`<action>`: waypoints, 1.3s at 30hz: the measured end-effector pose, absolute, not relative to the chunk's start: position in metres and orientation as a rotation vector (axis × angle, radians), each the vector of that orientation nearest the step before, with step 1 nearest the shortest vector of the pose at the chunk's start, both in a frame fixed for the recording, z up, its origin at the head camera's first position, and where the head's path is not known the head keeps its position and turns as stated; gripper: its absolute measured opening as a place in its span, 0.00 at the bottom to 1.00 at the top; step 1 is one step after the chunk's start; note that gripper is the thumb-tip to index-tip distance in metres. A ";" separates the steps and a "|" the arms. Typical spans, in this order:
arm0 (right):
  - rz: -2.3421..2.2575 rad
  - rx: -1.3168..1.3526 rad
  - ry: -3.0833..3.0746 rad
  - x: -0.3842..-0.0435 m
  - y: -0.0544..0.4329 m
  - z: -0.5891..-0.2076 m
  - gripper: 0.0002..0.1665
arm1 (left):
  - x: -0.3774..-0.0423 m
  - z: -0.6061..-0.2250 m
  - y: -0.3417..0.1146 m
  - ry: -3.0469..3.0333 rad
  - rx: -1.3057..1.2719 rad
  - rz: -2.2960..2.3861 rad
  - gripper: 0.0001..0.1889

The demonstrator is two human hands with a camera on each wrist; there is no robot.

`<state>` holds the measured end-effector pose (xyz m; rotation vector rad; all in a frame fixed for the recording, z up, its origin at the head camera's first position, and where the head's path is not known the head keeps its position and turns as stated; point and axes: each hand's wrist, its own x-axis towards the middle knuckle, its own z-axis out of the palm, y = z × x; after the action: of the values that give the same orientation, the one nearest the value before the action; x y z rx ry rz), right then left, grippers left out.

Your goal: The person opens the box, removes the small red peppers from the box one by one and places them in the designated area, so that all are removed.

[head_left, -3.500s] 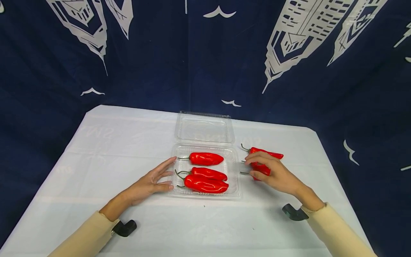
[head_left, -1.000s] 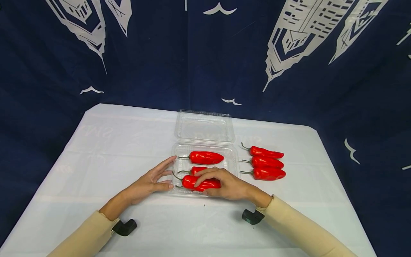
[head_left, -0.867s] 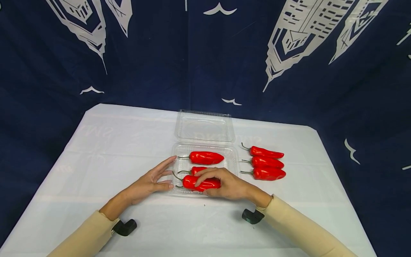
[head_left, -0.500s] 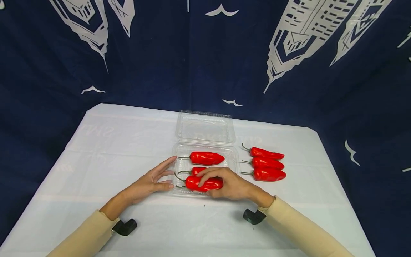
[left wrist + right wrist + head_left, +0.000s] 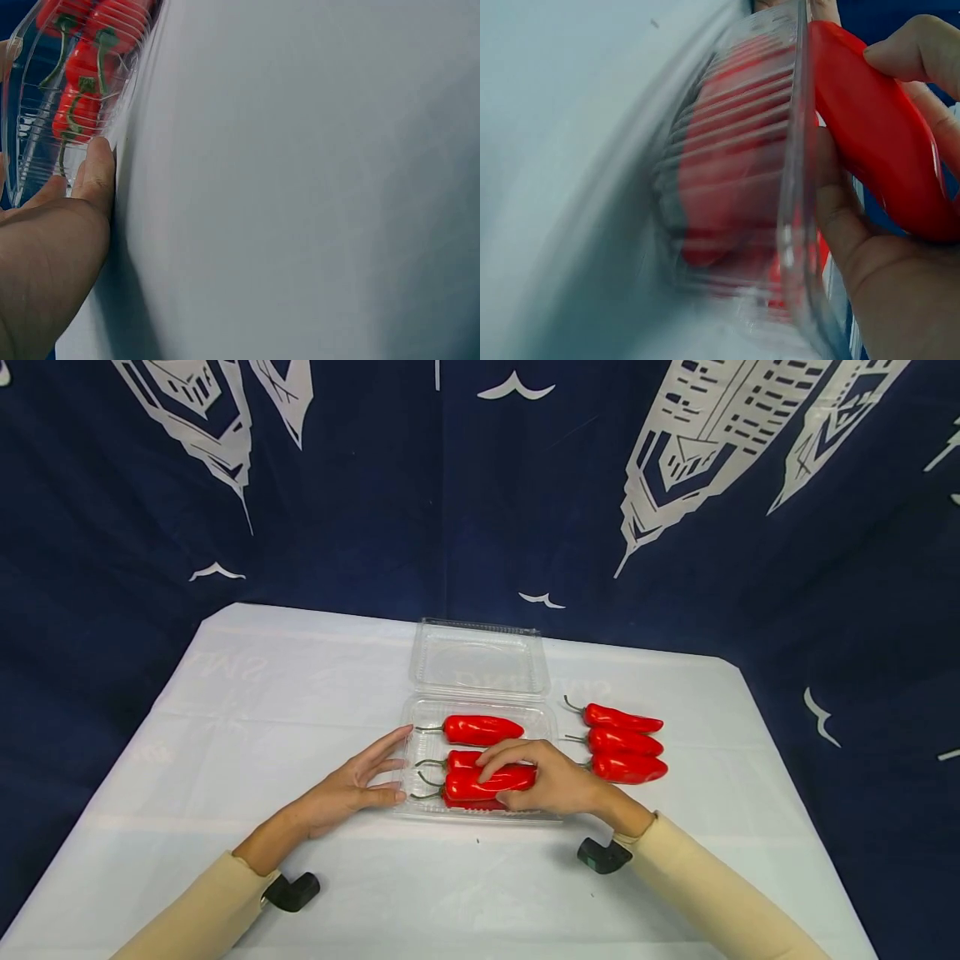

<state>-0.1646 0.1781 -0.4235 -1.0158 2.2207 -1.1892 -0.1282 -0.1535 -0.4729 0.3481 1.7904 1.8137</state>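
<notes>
Right hand (image 5: 558, 781), just right of the frame's centre, is gripping the held pepper (image 5: 491, 783) between thumb and curled fingers; tip end is hiding under the hand. Left hand (image 5: 347, 793), left of centre, is holding nothing; fingers are spreading, nearly straight, fingertips resting along the left side of the clear container (image 5: 442, 704). Held pepper is sitting over the container's lower half, stem pointing left, overlapping the bottom pepper (image 5: 472, 805); contact between them, cannot tell. Middle pepper (image 5: 462, 759) is lying just above, partly covered by the hand; far pepper (image 5: 483, 730) is lying higher up. Three loose peppers (image 5: 624, 742) are lying right of centre on the white table (image 5: 225, 760). Lid (image 5: 480, 664) is lying open at upper middle.

Doing it well, my judgement: gripping the body rather than the thin stem, levelling the pepper above the rim, watching for its stem catching the bottom pepper's. Left fingers should be bracing lightly, since thin plastic is probably flexing and sliding easily.
</notes>
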 end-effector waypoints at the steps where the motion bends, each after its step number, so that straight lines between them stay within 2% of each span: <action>1: -1.191 -1.011 2.213 -0.165 0.179 -0.423 0.20 | -0.128 -0.473 -0.154 1.790 0.348 1.814 0.49; 9: -1.145 -0.973 2.151 -0.167 0.184 -0.421 0.15 | -0.129 -0.474 -0.154 1.793 0.344 1.806 0.49; 21: -1.203 -0.946 2.169 -0.172 0.194 -0.415 0.15 | -0.129 -0.475 -0.154 1.797 0.349 1.811 0.49; 34: -1.257 -0.881 2.282 -0.190 0.234 -0.402 0.27 | -0.129 -0.475 -0.154 1.801 0.345 1.806 0.49; 39: -1.274 -0.736 2.295 -0.198 0.251 -0.395 0.31 | -0.129 -0.475 -0.153 1.800 0.342 1.805 0.49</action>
<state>-0.1980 0.2508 -0.3953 -0.7361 2.2950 -1.2737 -0.1289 -0.1534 -0.4751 0.3423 1.7999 1.8047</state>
